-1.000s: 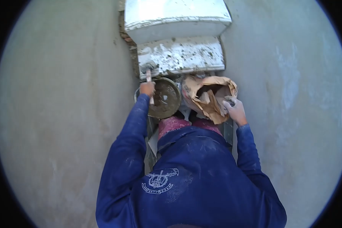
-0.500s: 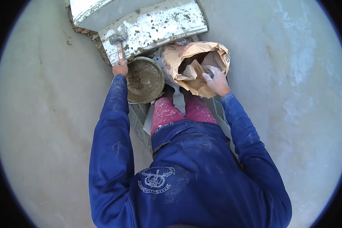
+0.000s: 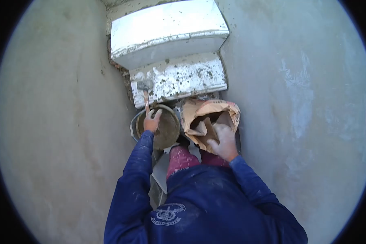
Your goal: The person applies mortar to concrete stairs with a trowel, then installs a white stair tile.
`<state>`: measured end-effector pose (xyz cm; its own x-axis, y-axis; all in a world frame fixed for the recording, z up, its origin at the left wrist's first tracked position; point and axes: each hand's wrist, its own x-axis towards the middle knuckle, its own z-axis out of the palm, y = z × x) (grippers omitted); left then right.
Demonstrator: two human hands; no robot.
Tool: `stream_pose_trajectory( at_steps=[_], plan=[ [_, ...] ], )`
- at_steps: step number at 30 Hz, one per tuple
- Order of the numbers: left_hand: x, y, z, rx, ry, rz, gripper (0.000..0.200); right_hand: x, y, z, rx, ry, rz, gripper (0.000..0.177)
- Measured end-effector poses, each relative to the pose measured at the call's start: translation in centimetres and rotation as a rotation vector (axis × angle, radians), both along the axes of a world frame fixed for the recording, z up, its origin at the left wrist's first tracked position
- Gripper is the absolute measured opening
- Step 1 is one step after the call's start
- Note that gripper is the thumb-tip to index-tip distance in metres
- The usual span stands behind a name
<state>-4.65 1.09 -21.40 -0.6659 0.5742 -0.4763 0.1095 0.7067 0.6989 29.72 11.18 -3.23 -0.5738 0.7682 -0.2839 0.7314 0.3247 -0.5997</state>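
Paper bag [image 3: 209, 112], brown and crumpled, stands open just beside a round bucket [image 3: 175, 122] of grey mortar. Both sit at the foot of a spattered white step [image 3: 179, 77], close in front of the person. The right hand [image 3: 223, 140] curls over the bag's near lip, grasping it so the mouth gapes. The left hand [image 3: 152, 120] rests on the bucket's rim, seemingly steadying it, at the end of a hammer [image 3: 144, 86] handle. Whether it grips that handle cannot be told.
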Motion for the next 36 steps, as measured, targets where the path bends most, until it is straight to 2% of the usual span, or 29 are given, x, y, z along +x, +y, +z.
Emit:
stream_pose_trajectory(
  at_steps=[1,2,4,6,9,12,13,16,17,20,21,24,28,32,36],
  plan=[
    [2.7,1.0,3.1,0.064,-0.018,-0.104,0.084,1.0,0.5,1.9,0.170,-0.098,-0.131,0.075],
    [5.9,0.9,6.1,0.120,-0.045,-0.208,0.090,2.3,1.2,2.0,0.432,-0.025,-0.249,0.079],
    [12.5,1.1,11.6,-0.002,-0.025,-0.327,0.102,5.0,3.3,0.5,0.301,-0.062,-0.404,0.087],
    [17.5,0.9,11.0,-0.113,0.110,-0.273,0.093,7.8,4.3,-5.9,0.138,-0.088,-0.492,0.092],
    [19.2,-0.6,2.0,-0.113,-0.127,0.033,0.080,7.6,5.2,-10.6,-0.117,0.123,-0.403,0.073],
    [18.8,0.4,3.5,-0.127,0.045,0.021,0.041,5.6,5.8,-14.1,-0.226,-0.102,-0.566,0.041],
    [18.3,0.7,3.2,-0.080,0.061,0.013,0.032,5.2,5.9,-14.6,-0.135,-0.040,-0.577,0.024],
    [15.8,1.7,5.9,-0.029,-0.115,0.138,0.025,6.1,6.9,-14.6,-0.249,0.083,-0.651,0.027],
    [15.4,1.5,5.6,0.063,-0.047,0.135,0.024,6.1,7.0,-12.4,-0.290,0.219,-0.709,0.021],
    [13.3,1.4,6.9,0.266,-0.290,0.351,0.022,6.3,7.6,-7.8,-0.407,0.378,-0.752,0.023],
    [13.0,1.8,8.0,0.332,-0.255,0.413,0.021,4.6,7.8,-4.2,-0.367,0.377,-0.723,0.026],
    [10.6,2.7,17.0,0.275,-0.314,0.341,0.022,1.0,9.7,3.5,-0.281,0.310,-0.682,0.025],
    [7.5,3.9,23.4,0.598,-0.498,0.518,0.017,-1.5,13.7,12.4,-0.154,0.401,-0.533,0.025],
    [5.2,5.4,31.8,0.804,-0.525,0.547,0.015,-3.9,16.8,17.7,-0.108,0.559,-0.478,0.024],
    [3.7,6.0,35.6,0.846,-0.485,0.449,0.017,-5.5,18.1,20.7,-0.117,0.672,-0.457,0.024]
  ],
)
